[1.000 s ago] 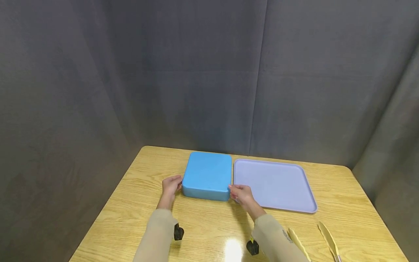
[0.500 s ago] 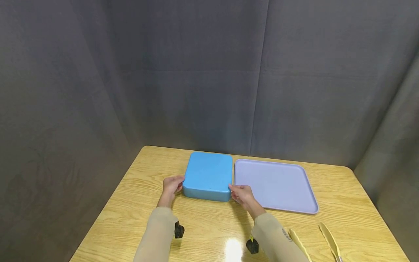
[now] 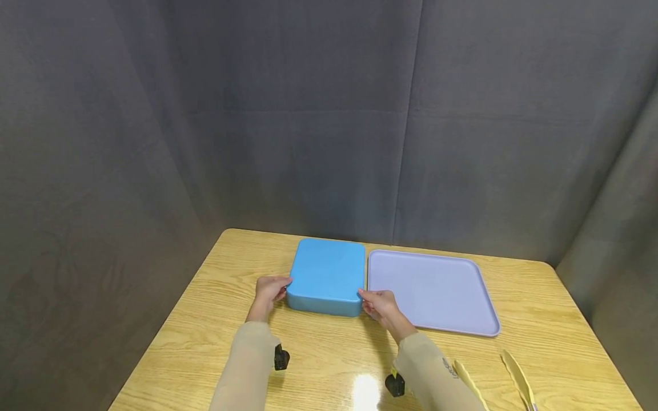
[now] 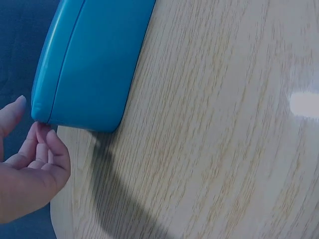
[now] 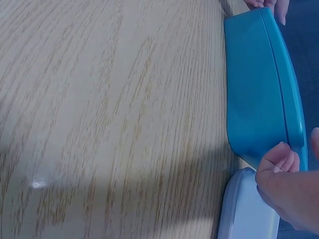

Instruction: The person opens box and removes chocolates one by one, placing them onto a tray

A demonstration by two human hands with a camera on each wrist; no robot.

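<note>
A square blue box (image 3: 324, 305) with a fitted blue lid (image 3: 329, 265) rests on the wooden table; a thin seam runs between them. At its front left corner is my left hand (image 3: 268, 291), curled fingertips at the lid's edge by the seam and thumb over the top. My right hand (image 3: 381, 305) holds the front right corner likewise. In the left wrist view the left fingers (image 4: 57, 154) bend against the lid's side. The right wrist view shows the right fingers (image 5: 280, 157) curled at the seam. The box's inside is hidden.
A flat lilac tray (image 3: 432, 291) lies just right of the box, close to my right hand. Yellow-ended tongs (image 3: 518, 377) lie at the front right, partly behind my right sleeve (image 3: 432, 371). A grey curtain (image 3: 308, 142) hangs behind the table (image 3: 195, 342).
My left hand has shifted slightly right, its thumb coming onto the lid's top edge. The right thumb has also come onto the lid's corner. The box and tray stay in place.
</note>
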